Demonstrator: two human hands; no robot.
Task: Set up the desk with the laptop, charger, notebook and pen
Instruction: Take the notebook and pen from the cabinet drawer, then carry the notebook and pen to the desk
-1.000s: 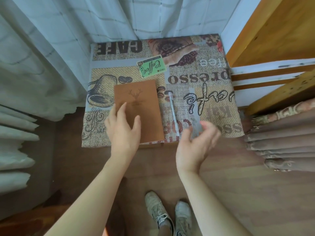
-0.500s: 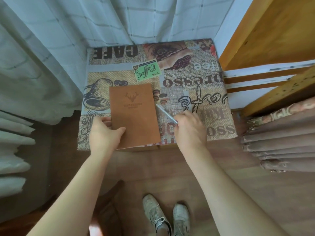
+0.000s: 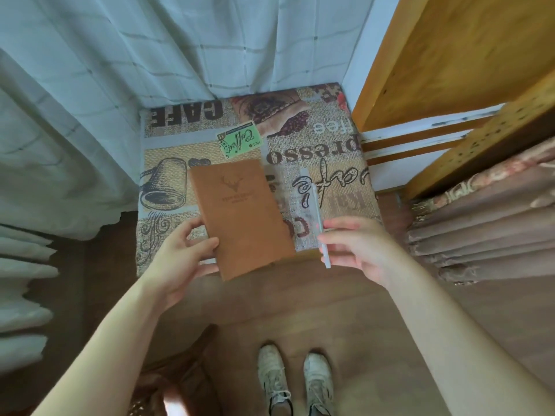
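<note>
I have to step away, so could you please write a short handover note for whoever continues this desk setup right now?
Left hand: grips the near left edge of the brown notebook, whose near end juts past the edge of the small table with the coffee-print cover.
Right hand: pinches the pen between its fingers, just right of the notebook.
Done: notebook and pen are both in hand.
Left: neither is placed on a desk yet. No laptop or charger shows in this view, so those must be found and set out too.
</note>
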